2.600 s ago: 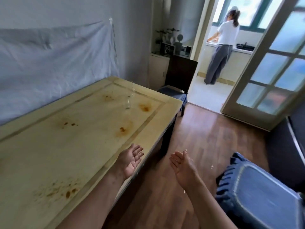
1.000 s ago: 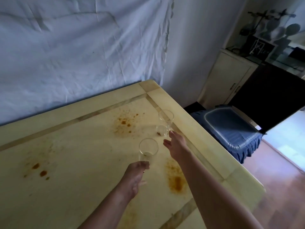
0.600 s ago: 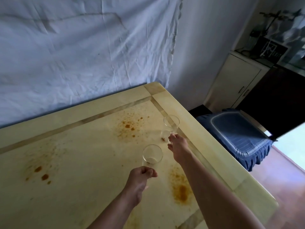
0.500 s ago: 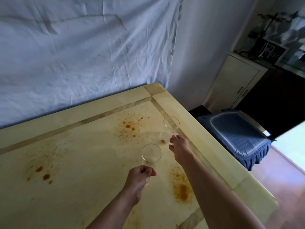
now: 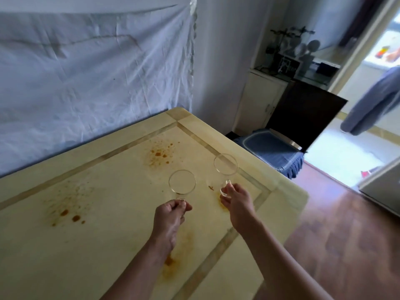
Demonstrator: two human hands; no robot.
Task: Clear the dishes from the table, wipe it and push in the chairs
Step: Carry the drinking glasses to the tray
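Head view: glass [image 5: 182, 182] stands above pinching left hand [image 5: 171, 216].

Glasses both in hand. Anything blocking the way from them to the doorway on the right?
Yes. The chair with the blue cushion stands off the end of the table, between the glasses and the doorway, and a person in grey trousers stands past the threshold.

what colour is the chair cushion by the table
The chair cushion is blue; head view.

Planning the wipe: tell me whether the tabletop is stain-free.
No: orange-brown stains are spattered across the yellow table.
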